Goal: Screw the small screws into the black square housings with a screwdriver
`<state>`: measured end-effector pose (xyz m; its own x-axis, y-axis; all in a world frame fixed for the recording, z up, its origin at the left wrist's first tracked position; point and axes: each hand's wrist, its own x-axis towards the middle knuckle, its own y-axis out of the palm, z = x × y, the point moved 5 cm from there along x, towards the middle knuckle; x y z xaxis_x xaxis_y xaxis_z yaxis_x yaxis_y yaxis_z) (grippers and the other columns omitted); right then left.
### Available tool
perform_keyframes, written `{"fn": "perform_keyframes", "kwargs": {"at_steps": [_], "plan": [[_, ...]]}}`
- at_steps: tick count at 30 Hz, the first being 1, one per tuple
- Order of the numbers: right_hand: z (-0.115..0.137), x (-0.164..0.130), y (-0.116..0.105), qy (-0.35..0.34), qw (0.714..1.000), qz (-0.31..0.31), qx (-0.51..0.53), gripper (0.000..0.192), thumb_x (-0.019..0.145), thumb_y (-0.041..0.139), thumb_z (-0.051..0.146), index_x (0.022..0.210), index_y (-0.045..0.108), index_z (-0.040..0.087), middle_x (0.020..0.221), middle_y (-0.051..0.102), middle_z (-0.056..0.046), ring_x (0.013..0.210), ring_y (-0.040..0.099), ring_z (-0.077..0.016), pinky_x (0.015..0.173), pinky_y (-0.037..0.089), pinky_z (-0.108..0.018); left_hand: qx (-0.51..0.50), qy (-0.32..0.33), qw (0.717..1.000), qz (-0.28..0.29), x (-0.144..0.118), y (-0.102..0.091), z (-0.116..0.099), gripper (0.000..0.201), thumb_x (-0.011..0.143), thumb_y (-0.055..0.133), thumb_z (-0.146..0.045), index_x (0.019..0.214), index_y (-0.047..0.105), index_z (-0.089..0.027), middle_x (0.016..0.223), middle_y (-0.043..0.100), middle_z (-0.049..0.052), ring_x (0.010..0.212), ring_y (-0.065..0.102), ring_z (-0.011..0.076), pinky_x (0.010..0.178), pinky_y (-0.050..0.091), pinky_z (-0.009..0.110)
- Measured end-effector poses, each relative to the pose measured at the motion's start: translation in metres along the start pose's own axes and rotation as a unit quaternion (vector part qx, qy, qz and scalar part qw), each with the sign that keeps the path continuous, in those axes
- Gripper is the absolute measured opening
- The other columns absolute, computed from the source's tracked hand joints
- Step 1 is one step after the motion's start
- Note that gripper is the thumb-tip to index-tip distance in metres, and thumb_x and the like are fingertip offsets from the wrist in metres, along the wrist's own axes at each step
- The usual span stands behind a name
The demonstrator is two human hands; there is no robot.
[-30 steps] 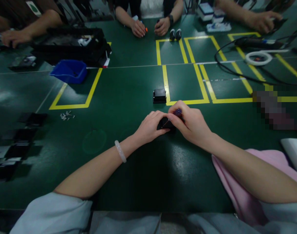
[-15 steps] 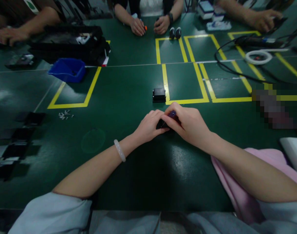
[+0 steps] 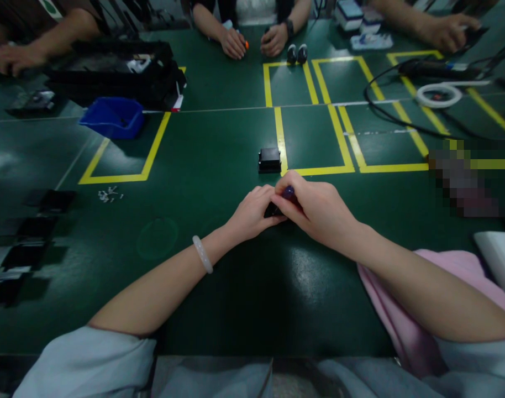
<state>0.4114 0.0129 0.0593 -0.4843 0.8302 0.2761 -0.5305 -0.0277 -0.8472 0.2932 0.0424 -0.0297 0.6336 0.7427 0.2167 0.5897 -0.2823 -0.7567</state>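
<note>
At the middle of the table my left hand (image 3: 254, 213) is closed around a small black part (image 3: 272, 210), mostly hidden by the fingers. My right hand (image 3: 319, 207) grips a screwdriver (image 3: 289, 193) by its dark purple handle, held over that part; its tip is hidden. The two hands touch. Just beyond them stands a small black box (image 3: 269, 160) with tabs at its sides, near a yellow tape line.
Loose screws (image 3: 109, 194) lie at left, below a blue bin (image 3: 114, 118). Several black parts (image 3: 29, 243) line the left edge. A pink cloth (image 3: 401, 298) lies under my right forearm. A black cable (image 3: 377, 108) curves at right. Co-workers' hands (image 3: 233, 44) rest across the table.
My right hand has shifted slightly and the screwdriver handle sits at a slightly different angle. My left hand keeps its hold on the black part.
</note>
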Motion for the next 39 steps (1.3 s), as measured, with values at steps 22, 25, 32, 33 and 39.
{"fn": "perform_keyframes", "kwargs": {"at_steps": [22, 25, 32, 33, 39], "plan": [[-0.001, 0.009, -0.006, -0.081, 0.992, 0.097, 0.01, 0.013, 0.094, 0.043, 0.03, 0.098, 0.045, 0.018, 0.075, 0.058, 0.001, 0.061, 0.051, -0.0092, 0.054, 0.029, -0.022, -0.01, -0.006, 1.0, 0.016, 0.001, 0.0, 0.003, 0.042, 0.088, 0.056, -0.053, 0.107, 0.057, -0.016, 0.107, 0.061, 0.011, 0.102, 0.057, 0.028, 0.088, 0.049, 0.045], [-0.002, 0.01, -0.006, -0.066, 0.995, 0.081, 0.007, 0.02, 0.096, 0.041, 0.036, 0.093, 0.048, 0.018, 0.075, 0.058, 0.001, 0.062, 0.05, -0.0093, 0.055, 0.028, -0.023, -0.001, 0.0, 1.0, 0.003, 0.002, -0.003, 0.0, 0.041, 0.088, 0.057, -0.051, 0.108, 0.056, -0.015, 0.106, 0.06, 0.011, 0.1, 0.057, 0.0273, 0.087, 0.049, 0.044], [0.001, 0.005, -0.003, -0.04, 0.996, -0.002, -0.076, 0.03, 0.096, 0.038, 0.041, 0.095, 0.056, 0.017, 0.068, 0.061, 0.0, 0.058, 0.052, -0.0108, 0.055, 0.027, -0.024, 0.014, -0.002, 1.0, 0.002, 0.001, -0.002, -0.003, 0.037, 0.087, 0.059, -0.047, 0.104, 0.057, -0.015, 0.103, 0.059, 0.01, 0.097, 0.056, 0.0266, 0.084, 0.05, 0.042], [0.003, 0.004, -0.003, -0.042, 0.995, -0.009, -0.09, 0.028, 0.097, 0.037, 0.038, 0.098, 0.055, 0.017, 0.07, 0.062, -0.001, 0.059, 0.054, -0.0112, 0.054, 0.027, -0.024, 0.013, -0.005, 1.0, 0.005, 0.001, -0.002, -0.002, 0.036, 0.087, 0.059, -0.047, 0.103, 0.058, -0.015, 0.103, 0.06, 0.01, 0.097, 0.056, 0.0266, 0.084, 0.05, 0.042], [0.009, 0.002, -0.003, -0.087, 0.99, 0.003, -0.111, 0.018, 0.097, 0.035, 0.027, 0.1, 0.049, 0.016, 0.077, 0.063, -0.002, 0.065, 0.058, -0.0133, 0.055, 0.03, -0.025, -0.006, -0.003, 1.0, 0.0, 0.002, -0.002, 0.001, 0.034, 0.088, 0.057, -0.046, 0.102, 0.059, -0.015, 0.102, 0.061, 0.011, 0.096, 0.057, 0.0268, 0.083, 0.05, 0.042]]}}
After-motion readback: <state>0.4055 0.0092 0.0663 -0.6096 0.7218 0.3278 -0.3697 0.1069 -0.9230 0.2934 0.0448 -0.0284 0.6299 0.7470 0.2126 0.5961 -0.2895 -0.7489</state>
